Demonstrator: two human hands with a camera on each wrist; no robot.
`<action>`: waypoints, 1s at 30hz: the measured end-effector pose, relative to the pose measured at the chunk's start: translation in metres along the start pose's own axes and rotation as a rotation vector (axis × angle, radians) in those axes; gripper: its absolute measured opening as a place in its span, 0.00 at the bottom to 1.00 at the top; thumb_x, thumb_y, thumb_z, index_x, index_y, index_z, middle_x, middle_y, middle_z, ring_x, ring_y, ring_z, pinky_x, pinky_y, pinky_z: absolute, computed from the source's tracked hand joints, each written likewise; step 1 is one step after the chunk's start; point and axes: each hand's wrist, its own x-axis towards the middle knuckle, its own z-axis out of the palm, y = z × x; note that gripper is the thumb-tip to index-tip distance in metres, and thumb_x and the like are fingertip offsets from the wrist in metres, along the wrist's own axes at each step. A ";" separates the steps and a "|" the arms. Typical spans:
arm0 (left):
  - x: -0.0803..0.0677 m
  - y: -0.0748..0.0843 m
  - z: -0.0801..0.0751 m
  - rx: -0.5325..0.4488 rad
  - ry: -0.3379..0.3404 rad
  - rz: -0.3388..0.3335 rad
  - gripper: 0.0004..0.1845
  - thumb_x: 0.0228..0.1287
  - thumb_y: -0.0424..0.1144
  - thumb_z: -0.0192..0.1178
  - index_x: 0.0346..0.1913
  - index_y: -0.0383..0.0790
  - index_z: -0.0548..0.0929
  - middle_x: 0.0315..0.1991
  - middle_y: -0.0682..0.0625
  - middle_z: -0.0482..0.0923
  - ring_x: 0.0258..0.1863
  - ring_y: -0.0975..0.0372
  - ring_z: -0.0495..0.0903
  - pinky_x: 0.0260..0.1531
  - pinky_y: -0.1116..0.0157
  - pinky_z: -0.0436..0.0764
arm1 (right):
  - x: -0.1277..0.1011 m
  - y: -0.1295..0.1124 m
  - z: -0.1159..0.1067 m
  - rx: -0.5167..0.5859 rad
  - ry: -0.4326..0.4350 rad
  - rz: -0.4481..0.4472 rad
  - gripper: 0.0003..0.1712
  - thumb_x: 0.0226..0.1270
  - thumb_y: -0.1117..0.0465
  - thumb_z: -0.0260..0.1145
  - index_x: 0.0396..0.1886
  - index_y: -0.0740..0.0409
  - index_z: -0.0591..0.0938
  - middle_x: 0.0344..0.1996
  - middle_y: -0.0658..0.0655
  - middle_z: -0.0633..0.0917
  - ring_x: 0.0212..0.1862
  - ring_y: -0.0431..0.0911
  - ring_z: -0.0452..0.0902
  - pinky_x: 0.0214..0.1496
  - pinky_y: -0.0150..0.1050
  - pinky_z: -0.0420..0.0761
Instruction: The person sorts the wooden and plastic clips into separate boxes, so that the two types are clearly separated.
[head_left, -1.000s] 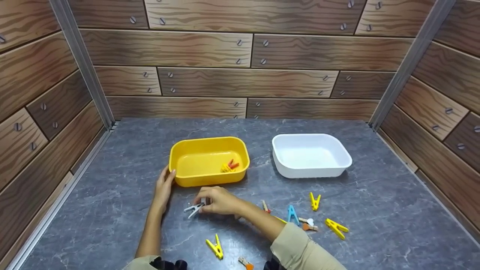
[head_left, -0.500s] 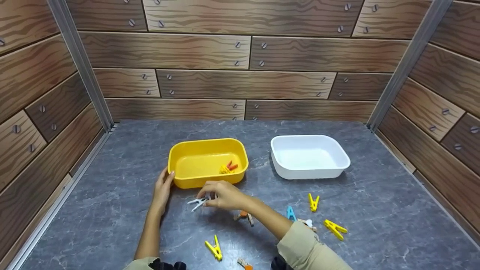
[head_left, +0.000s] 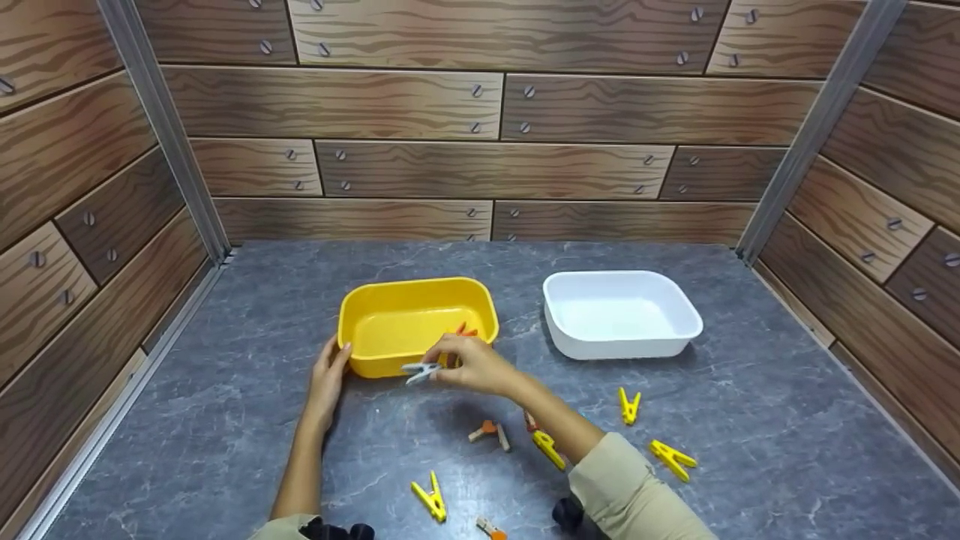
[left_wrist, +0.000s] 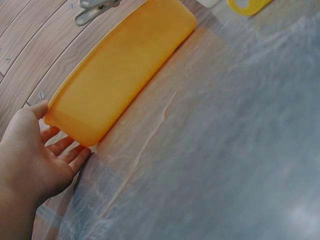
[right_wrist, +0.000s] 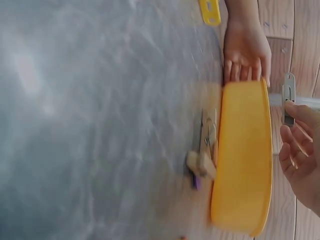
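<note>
Grey clothespin (head_left: pixel 421 370): pinched in the fingertips of the right hand (head_left: pixel 472 365), lifted off the counter (head_left: pixel 750 420), at centre frame just in front of the near rim of the yellow tub. In the right wrist view the same pin (right_wrist: pixel 289 102) shows at the right edge, above the tub rim.

Right hand: fingers curled round the grey clothespin; forearm and beige sleeve (head_left: pixel 637 495) run down to the lower right of the frame.

Left hand (head_left: pixel 328 379): fingers straight, flat against the left end of the yellow tub (head_left: pixel 416 324), resting on the counter. The left wrist view shows the palm (left_wrist: pixel 30 160) touching the tub's corner (left_wrist: pixel 75 122).

Yellow tub: centre of the frame, holds an orange pin (head_left: pixel 466 330) at its right side, partly hidden by the right hand.

White tub (head_left: pixel 621 313): right of the yellow one, well apart from it.

Loose pins on the counter, lower centre to lower right:
- wooden-and-orange pair (head_left: pixel 489 432)
- yellow pin (head_left: pixel 548 448) beside the right forearm
- yellow pin (head_left: pixel 628 405)
- yellow pin (head_left: pixel 672 458)
- yellow pin (head_left: pixel 430 496)
- small wooden-and-orange pin (head_left: pixel 490 529) at the bottom edge

Surround: wood-patterned panels (head_left: pixel 480 112) on three sides.
</note>
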 end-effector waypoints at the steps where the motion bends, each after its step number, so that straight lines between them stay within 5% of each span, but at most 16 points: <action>1: 0.000 0.000 0.000 0.001 -0.001 0.001 0.29 0.72 0.38 0.45 0.69 0.27 0.51 0.67 0.33 0.52 0.64 0.48 0.57 0.61 0.56 0.60 | 0.000 0.002 -0.003 0.006 0.019 0.010 0.09 0.54 0.67 0.70 0.37 0.60 0.83 0.30 0.49 0.79 0.28 0.39 0.71 0.29 0.30 0.73; 17: 0.003 -0.002 -0.001 0.015 0.005 -0.002 0.29 0.71 0.39 0.46 0.69 0.28 0.53 0.67 0.35 0.53 0.63 0.50 0.58 0.60 0.56 0.62 | 0.005 0.038 -0.027 -0.032 0.339 0.293 0.10 0.50 0.69 0.71 0.34 0.64 0.84 0.30 0.54 0.81 0.26 0.47 0.72 0.25 0.30 0.71; 30: 0.002 -0.001 -0.001 0.004 0.007 0.016 0.28 0.71 0.38 0.46 0.68 0.27 0.54 0.66 0.33 0.54 0.63 0.48 0.59 0.60 0.55 0.61 | 0.004 0.054 -0.026 -0.038 0.256 0.411 0.09 0.53 0.67 0.69 0.37 0.61 0.83 0.30 0.51 0.79 0.27 0.43 0.69 0.26 0.32 0.70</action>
